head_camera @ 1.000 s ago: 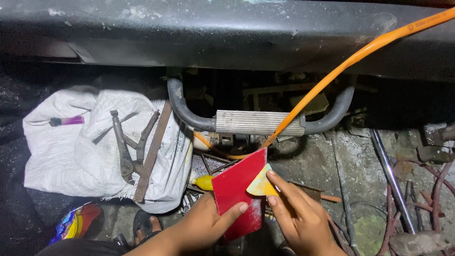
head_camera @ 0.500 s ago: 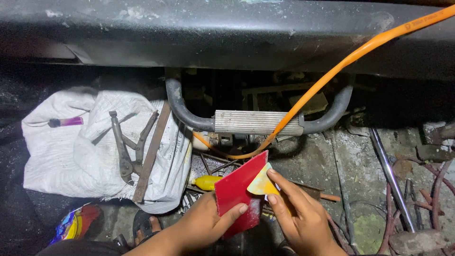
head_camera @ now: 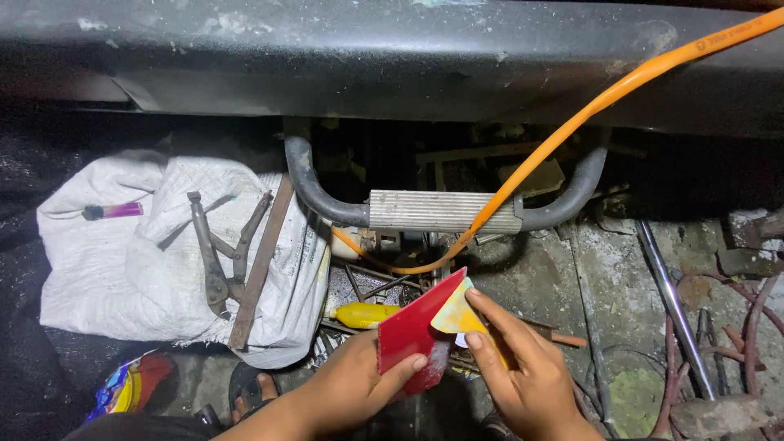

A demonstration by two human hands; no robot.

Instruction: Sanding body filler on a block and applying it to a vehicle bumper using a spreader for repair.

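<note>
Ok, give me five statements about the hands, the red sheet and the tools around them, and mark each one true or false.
1. The left hand holds a red sheet. True.
2. The right hand rests on the pliers. False: its fingers are on a yellow piece lying against the red sheet.
3. The pliers lie on a white sack. True.
4. The orange hose lies coiled on the white sack. False: it runs from the upper right down past the ribbed metal bar.
5. A purple lighter lies on the sack, left of the pliers. True.
</note>
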